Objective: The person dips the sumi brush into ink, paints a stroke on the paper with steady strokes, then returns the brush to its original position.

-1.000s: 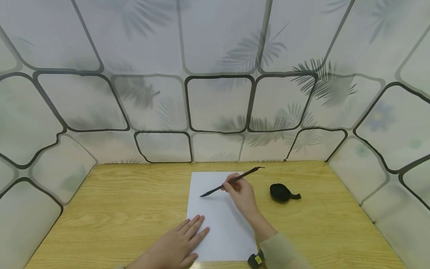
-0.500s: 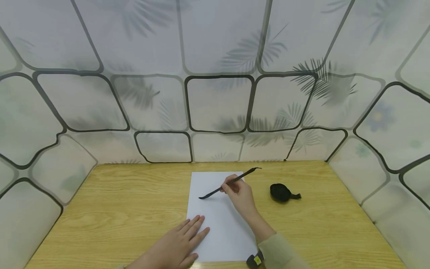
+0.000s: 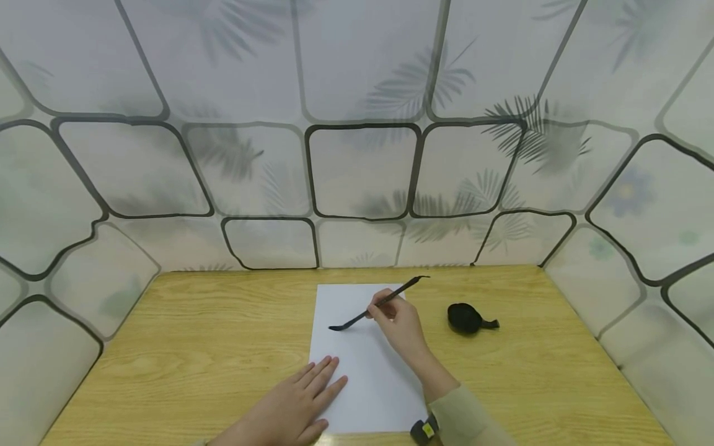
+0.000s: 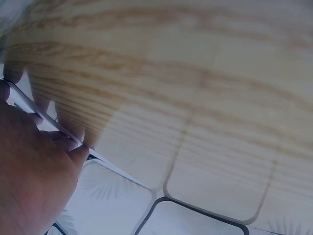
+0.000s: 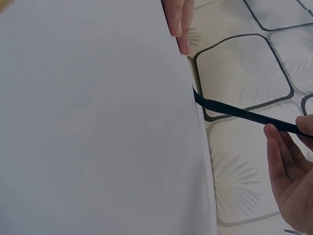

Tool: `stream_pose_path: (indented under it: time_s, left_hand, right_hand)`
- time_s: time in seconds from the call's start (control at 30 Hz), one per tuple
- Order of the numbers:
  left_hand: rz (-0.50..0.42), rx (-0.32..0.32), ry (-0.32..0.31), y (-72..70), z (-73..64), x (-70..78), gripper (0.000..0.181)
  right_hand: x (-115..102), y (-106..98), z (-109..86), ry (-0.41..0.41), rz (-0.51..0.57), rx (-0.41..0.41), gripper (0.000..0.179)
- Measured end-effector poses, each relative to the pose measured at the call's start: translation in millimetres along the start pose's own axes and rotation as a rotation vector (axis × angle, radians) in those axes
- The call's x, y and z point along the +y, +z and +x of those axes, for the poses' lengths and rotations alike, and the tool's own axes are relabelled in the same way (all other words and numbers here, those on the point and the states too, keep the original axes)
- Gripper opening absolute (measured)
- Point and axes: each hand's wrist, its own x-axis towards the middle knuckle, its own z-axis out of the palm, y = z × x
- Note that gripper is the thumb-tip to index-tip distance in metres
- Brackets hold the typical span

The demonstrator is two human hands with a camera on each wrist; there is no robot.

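Brush (image 3: 356,320) is sitting slightly farther left than a second ago, the right hand (image 3: 403,326) pinching its shaft and covering part of the right edge of the white paper (image 3: 370,384). Left hand (image 3: 301,396), fingers extended, is resting on the paper's lower left, and a black handled dish (image 3: 465,319) is lying on the table (image 3: 212,334) (right of the paper). Dark and slender, the brush is slanting, its tip bending on the paper.
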Motion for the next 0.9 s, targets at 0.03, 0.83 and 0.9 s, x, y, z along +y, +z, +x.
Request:
stream_pose_path:
  time_s: [0.03, 0.83, 0.9]
  left_hand:
    - [0.0, -0.002, 0.0, 0.2, 0.1, 0.1, 0.064]
    - [-0.012, 0.01, -0.001, 1.6, 0.4, -0.2, 0.062]
    - [-0.009, 0.009, -0.002, 2.0, 0.2, -0.1, 0.062]
  right_hand:
    - [-0.6, -0.3, 0.1, -0.012, -0.008, 0.0, 0.006]
    - [-7.1, -6.8, 0.7, -0.087, -0.138, 0.014, 0.004]
    - [-7.1, -8.1, 1.1, -0.098, -0.137, 0.017, 0.004]
